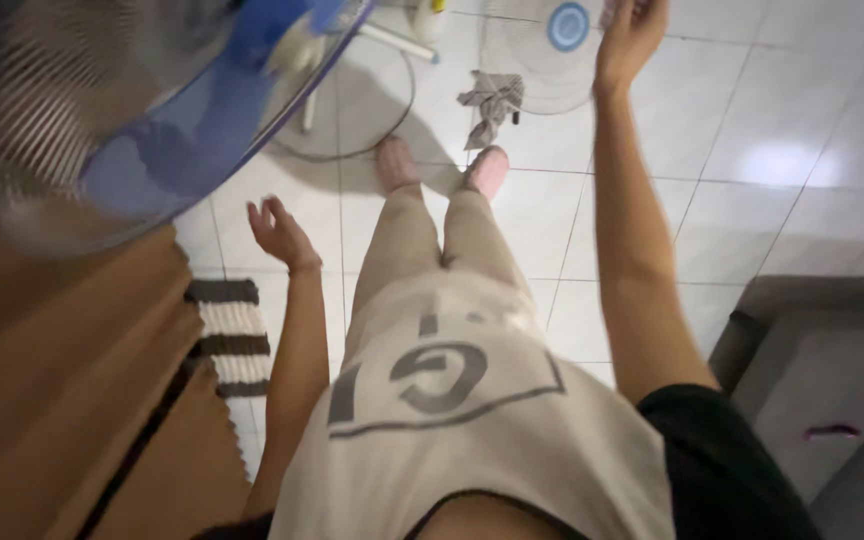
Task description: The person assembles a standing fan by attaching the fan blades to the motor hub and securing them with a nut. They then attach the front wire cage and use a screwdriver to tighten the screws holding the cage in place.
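Two open hands near a dismantled fan

Two hands raised, neither gripping. Left hand (pixel 280 232): fingers loosely curled and apart, empty, palm up. Just above and to its left sits the fan head (pixel 142 110), blue blades inside the rear grille, tilted and blurred. Right hand (pixel 629 38): arm stretched forward, fingers spread; it appears to touch the rim of the detached front grille (pixel 542 50) lying on the tiled floor (pixel 782 160), though contact cannot be confirmed. A crumpled grey cloth (pixel 492 103) lies left of that hand, beyond the feet.

Risk, judged: the fan head looks unsupported by either hand, so a knock from the left hand could tip it. The cloth near the feet could cause a slip
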